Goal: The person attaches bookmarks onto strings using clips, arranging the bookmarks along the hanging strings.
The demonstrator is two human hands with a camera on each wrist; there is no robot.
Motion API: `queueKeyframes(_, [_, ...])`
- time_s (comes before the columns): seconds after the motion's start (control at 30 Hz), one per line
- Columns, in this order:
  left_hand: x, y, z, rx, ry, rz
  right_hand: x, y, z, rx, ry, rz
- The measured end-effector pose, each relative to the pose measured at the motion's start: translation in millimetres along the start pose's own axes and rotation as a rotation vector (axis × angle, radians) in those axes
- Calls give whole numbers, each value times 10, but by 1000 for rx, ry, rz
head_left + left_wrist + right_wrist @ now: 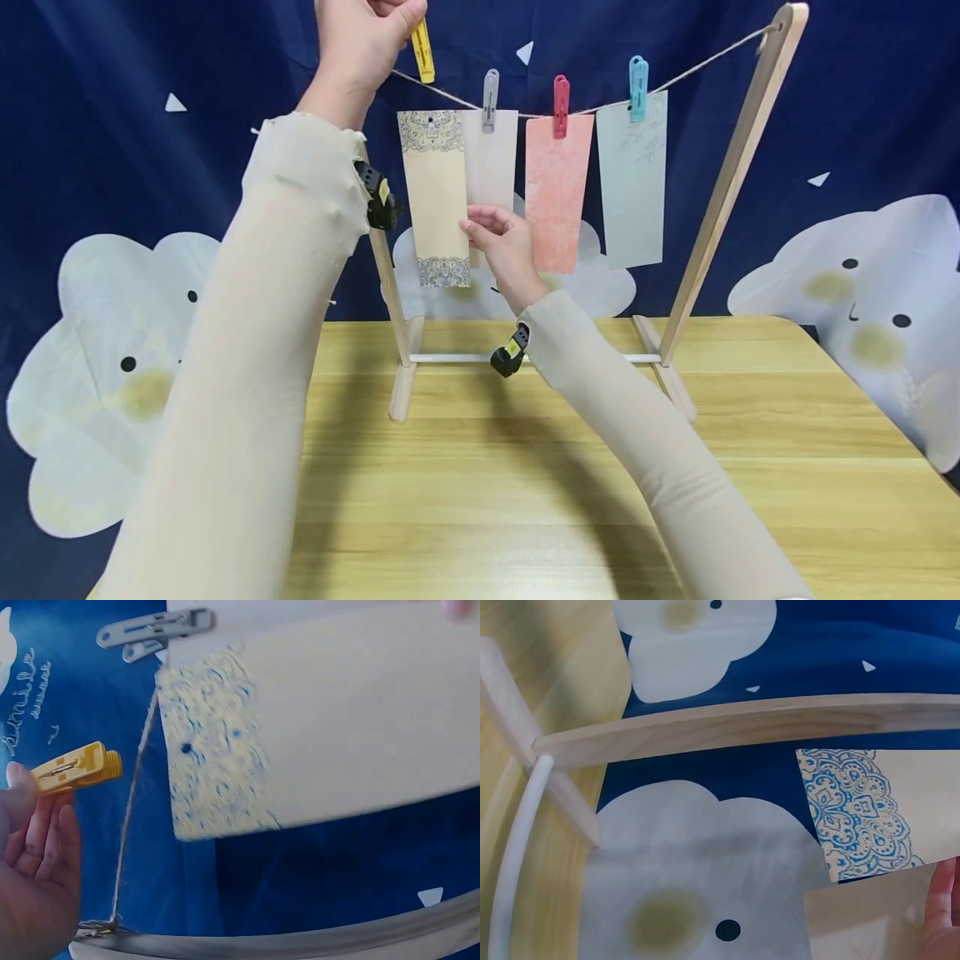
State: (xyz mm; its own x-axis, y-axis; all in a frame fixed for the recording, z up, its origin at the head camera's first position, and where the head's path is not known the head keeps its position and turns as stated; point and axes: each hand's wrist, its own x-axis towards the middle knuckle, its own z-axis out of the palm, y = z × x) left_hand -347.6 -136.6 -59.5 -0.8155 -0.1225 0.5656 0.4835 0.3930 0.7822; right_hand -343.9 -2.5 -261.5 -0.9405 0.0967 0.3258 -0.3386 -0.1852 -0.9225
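My left hand (358, 50), at the top of the head view, pinches a yellow clothespin (423, 54) near the twine (457, 101). In the left wrist view this clothespin (71, 769) points toward the patterned end of a cream paper card (360, 720). My right hand (508, 250) holds that card (437, 200) upright by its right edge, between thumb and fingers. Lacy bands decorate both card ends, and a small hole shows at the top. The card overlaps a white card (491, 158), hung by a grey clothespin (491, 100).
Farther right hang a pink card (558, 192) under a red clothespin (561, 106) and a pale green card (633, 183) under a blue clothespin (638, 87). The twine runs to a wooden frame (727, 192) standing on the table (450, 500). Behind hangs a dark blue cloud-print cloth (247, 50).
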Motion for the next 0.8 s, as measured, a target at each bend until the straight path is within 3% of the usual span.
queueKeyframes(0.13, [14,-30,14,63,12,24,23,-2,-8,26,3,3])
queueKeyframes(0.4, [-29,-54,42,167,-27,-7,53,-33,-17,38,25,13])
queueKeyframes(0.8, [-42,-82,68,155,-49,-54,97,-74,33,87,26,10])
